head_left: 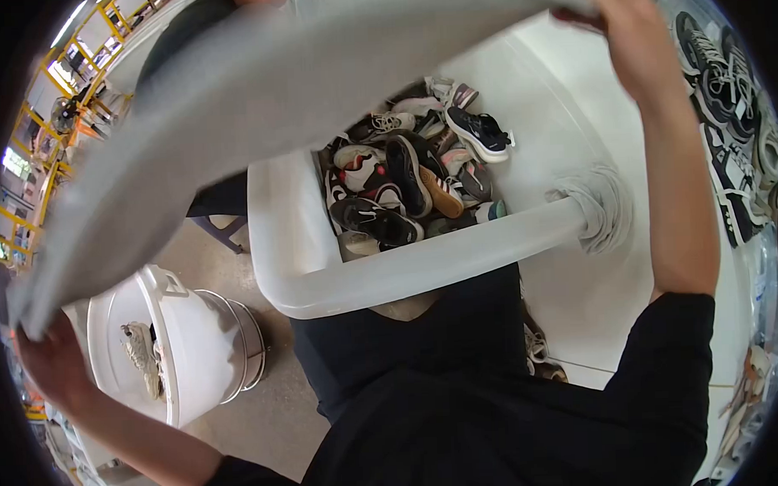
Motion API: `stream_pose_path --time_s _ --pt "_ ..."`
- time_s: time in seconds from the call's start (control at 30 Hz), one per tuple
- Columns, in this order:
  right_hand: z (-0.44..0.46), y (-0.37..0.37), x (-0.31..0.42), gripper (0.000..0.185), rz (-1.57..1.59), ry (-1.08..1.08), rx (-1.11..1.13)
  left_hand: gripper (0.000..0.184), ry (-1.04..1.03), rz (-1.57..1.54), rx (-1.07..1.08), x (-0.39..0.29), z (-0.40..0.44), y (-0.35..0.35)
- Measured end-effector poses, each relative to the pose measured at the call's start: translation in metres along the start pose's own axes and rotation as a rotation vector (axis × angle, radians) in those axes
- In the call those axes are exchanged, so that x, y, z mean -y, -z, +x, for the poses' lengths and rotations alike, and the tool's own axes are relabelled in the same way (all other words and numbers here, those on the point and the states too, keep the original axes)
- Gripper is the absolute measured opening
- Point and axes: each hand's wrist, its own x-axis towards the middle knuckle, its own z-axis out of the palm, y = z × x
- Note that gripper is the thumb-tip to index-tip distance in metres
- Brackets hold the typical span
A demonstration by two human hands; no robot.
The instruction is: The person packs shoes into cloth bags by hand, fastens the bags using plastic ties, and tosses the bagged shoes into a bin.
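A long grey cloth (256, 110) is stretched in the air across the upper part of the head view, blurred by motion. My left hand (55, 362) grips its lower end at the far left. At the upper right my right hand (625, 20) has hold of the other end, its fingers closed. Below the cloth lies a heap of mixed shoes (412, 178) in a white basin (407, 277). Another grey cloth (593, 206) is wrapped around the basin's rim on the right.
A white bucket (196, 352) with shoes inside stands on the floor at the lower left. More shoes (727, 103) are at the right edge. Another person (180, 36) is partly hidden behind the raised cloth.
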Motion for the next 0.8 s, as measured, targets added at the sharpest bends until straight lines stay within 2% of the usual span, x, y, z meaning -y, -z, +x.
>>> stream_pose_path --time_s 0.03,0.07,0.1,0.13,0.17,0.23,0.27,0.3,0.37,0.47,0.6,0.7,0.77,0.8 --pt "-0.018 -0.001 -0.020 0.025 -0.195 -0.103 0.068 0.044 0.036 0.051 -0.145 0.026 -0.033 -0.025" --pt "-0.039 -0.019 -0.021 0.023 -0.127 -0.128 0.269 0.044 0.077 0.094 -0.286 0.052 -0.067 -0.050" --pt "-0.059 -0.029 -0.022 0.018 -0.255 -0.313 0.372 0.046 0.061 0.140 -0.130 0.074 -0.068 0.006" --pt "-0.079 -0.037 -0.040 0.018 -0.107 -0.437 0.495 0.044 0.157 0.095 -0.231 0.095 -0.088 -0.009" --pt "-0.094 -0.044 -0.043 0.022 -0.256 -0.527 0.633 0.043 0.247 0.040 -0.338 0.116 -0.108 -0.024" --pt "-0.127 -0.058 -0.078 0.022 -0.213 -0.518 0.750 0.044 0.364 0.110 -0.388 0.155 -0.120 0.007" --pt "-0.137 -0.065 -0.083 0.022 -0.227 -0.504 0.787 0.042 0.453 0.132 -0.327 0.169 -0.126 0.032" --pt "-0.141 -0.069 -0.085 0.023 -0.215 -0.550 0.864 0.042 0.547 0.090 -0.409 0.181 -0.133 0.025" --pt "-0.143 -0.073 -0.091 0.024 -0.186 -0.636 1.015 0.042 0.636 0.226 -0.033 0.198 -0.131 0.102" --pt "-0.147 -0.076 -0.102 0.024 -0.123 -0.708 1.081 0.041 0.597 0.334 -0.121 0.208 -0.129 0.092" --pt "-0.136 -0.083 -0.109 0.023 -0.103 -0.705 1.129 0.042 0.771 -0.141 0.227 0.220 -0.101 0.090" --pt "-0.138 -0.087 -0.115 0.022 -0.108 -0.647 1.102 0.042 0.695 0.069 -0.270 0.234 -0.096 0.058" --pt "-0.138 -0.090 -0.121 0.021 -0.114 -0.621 1.104 0.045 0.709 0.116 -0.369 0.239 -0.092 0.033" --pt "-0.140 -0.091 -0.124 0.020 -0.149 -0.610 1.017 0.046 0.699 0.149 -0.381 0.240 -0.091 0.030"
